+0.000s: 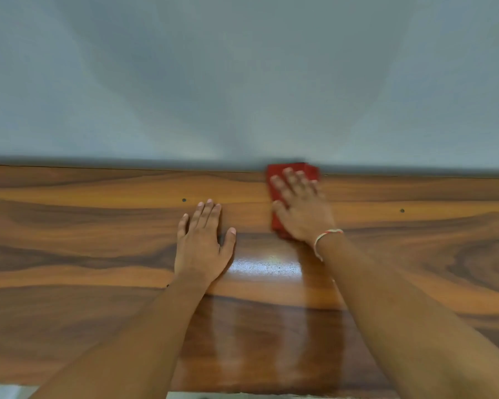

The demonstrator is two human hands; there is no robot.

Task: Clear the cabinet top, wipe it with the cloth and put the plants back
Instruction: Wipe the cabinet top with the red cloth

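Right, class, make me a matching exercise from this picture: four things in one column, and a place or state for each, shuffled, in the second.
Column one:
1. left hand
2. right hand
3. red cloth
4. cabinet top

Column two:
A. pinned flat under a palm, by the wall
B. flat on bare wood, holding nothing
C. wood-grained, glossy near the front
D. pressing on the cloth, band at its wrist

Pairs: 1-B, 2-D, 3-A, 4-C
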